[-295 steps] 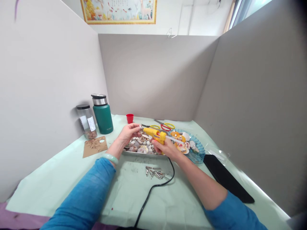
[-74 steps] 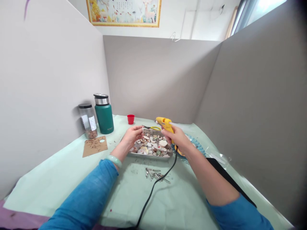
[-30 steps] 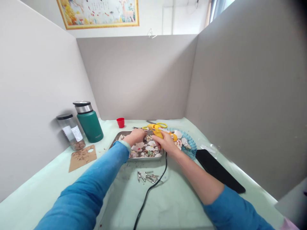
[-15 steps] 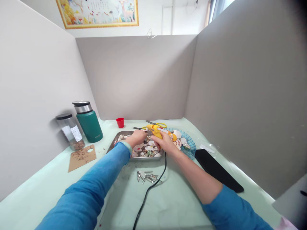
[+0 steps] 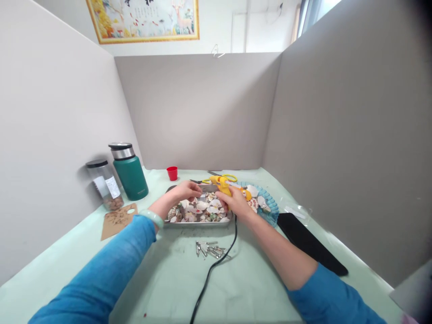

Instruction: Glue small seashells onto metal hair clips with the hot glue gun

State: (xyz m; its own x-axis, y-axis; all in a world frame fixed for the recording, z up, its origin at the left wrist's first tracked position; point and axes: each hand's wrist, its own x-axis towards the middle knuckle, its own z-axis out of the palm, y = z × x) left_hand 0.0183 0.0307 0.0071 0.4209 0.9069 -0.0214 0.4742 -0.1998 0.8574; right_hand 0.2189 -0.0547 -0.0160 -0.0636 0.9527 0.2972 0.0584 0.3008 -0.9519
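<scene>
My right hand (image 5: 235, 202) is wrapped around a yellow hot glue gun (image 5: 222, 183), its nozzle pointing left above the far side of the tray. A black cord (image 5: 216, 264) runs from the gun toward me. Over the left part of a metal tray (image 5: 199, 224), my left hand (image 5: 189, 191) has its fingers pinched together; whatever is between them is hidden or too small to make out. Many seashells (image 5: 202, 206) in white, pink and brown fill the tray. A pale green bangle (image 5: 153, 217) circles my left wrist.
Silver metal clips (image 5: 211, 249) lie before the tray. A blue scalloped plate (image 5: 272, 204) with shells and a black board (image 5: 312, 245) are on the right. Yellow-handled scissors (image 5: 229, 177) and a red cup (image 5: 172, 173) stand behind. Left are a green bottle (image 5: 130, 177), jar (image 5: 106, 186) and brown card (image 5: 118, 221).
My left hand has moved left, away from the glue gun's nozzle, uncovering more shells. My right hand keeps hold of the gun. The whole view has shifted slightly.
</scene>
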